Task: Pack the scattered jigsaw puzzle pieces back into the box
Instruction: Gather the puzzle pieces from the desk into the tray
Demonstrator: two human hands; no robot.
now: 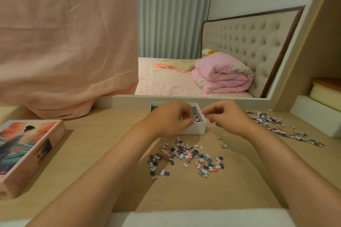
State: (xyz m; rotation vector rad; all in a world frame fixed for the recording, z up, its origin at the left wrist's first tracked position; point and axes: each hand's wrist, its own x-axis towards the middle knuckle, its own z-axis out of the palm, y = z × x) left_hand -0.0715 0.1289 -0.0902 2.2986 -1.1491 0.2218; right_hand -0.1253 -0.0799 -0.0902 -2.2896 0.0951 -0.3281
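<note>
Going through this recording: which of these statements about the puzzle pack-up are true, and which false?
1. The left hand is over the white box. True.
2. The illustrated lid lies right of the white box. False: the lid lies to its left.
3. Loose puzzle pieces lie on the table in front of the box. True.
4. The white box is empty. False: some pieces show inside it.
5. The right hand rests on the lid. False: it is just right of the white box.
</note>
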